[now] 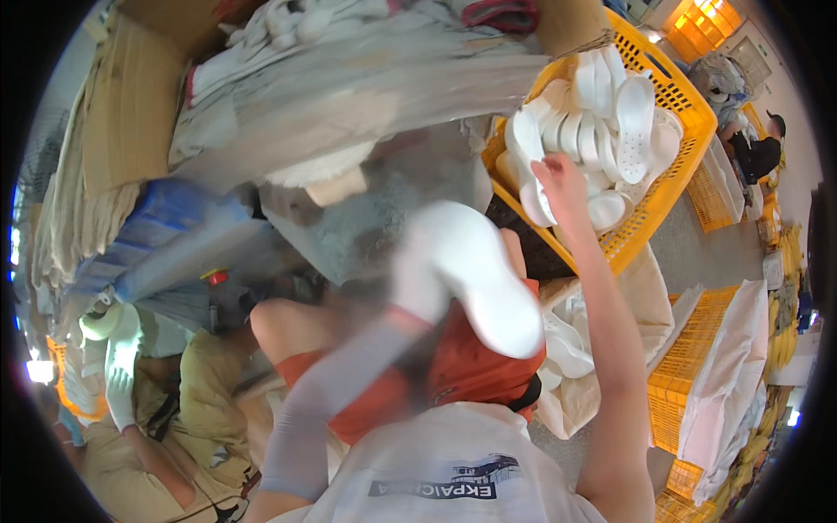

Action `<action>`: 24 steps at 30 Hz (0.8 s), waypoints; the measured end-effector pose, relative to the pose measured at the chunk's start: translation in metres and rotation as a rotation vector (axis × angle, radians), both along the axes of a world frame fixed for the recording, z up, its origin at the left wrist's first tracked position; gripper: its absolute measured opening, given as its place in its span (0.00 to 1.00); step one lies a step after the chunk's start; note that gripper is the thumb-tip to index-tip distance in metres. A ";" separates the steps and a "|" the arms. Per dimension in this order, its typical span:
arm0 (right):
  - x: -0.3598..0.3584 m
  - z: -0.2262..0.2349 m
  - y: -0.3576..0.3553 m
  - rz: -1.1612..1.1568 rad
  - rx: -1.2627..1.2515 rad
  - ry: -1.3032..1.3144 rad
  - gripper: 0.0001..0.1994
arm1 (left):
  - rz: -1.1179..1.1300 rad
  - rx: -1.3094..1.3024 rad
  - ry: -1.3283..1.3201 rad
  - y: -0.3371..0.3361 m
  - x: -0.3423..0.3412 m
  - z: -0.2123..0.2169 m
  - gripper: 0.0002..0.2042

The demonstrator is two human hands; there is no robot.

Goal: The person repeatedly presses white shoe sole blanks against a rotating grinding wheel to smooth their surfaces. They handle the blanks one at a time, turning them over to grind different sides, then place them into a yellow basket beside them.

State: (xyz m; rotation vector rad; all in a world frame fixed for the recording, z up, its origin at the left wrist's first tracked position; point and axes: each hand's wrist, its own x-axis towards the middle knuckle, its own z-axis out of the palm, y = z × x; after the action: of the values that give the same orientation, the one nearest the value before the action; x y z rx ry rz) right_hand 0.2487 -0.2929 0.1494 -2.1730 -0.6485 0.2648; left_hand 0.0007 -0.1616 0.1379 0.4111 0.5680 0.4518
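In front of my lap, my left hand, in a white glove and grey sleeve, holds a white clog with its smooth sole turned up. Motion smears the hand, and its fingers blend into the clog. My bare right hand reaches over the near left side of a yellow crate. Its fingers are bent against another white clog standing along the inner edge. Several white clogs, some with holes in the uppers, are heaped in that crate.
Ahead stands an open cardboard box with gloves and cloth. A sack of white clogs sits beside my right leg. More yellow crates stand at right. On the left, a co-worker's gloved hand touches a white shoe; another person is far right.
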 end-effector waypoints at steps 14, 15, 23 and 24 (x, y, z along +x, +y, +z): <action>-0.160 0.043 -0.039 0.287 0.000 -0.617 0.27 | 0.130 0.836 0.116 -0.012 0.043 -0.053 0.08; -0.160 0.046 -0.024 0.150 0.072 -0.362 0.32 | 0.040 0.837 0.275 0.006 0.036 -0.060 0.08; -0.140 -0.008 0.112 0.064 0.491 0.225 0.37 | 0.149 1.116 0.241 0.147 0.091 -0.131 0.19; -0.139 -0.011 0.123 -0.009 0.513 0.253 0.36 | 0.175 1.008 0.104 0.153 0.092 -0.133 0.23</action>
State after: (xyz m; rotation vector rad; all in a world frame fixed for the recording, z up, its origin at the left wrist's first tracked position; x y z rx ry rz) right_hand 0.1099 -0.1704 0.1382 -1.6191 -0.4968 0.3223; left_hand 0.0925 -0.0088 0.0051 1.3586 0.4431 0.8808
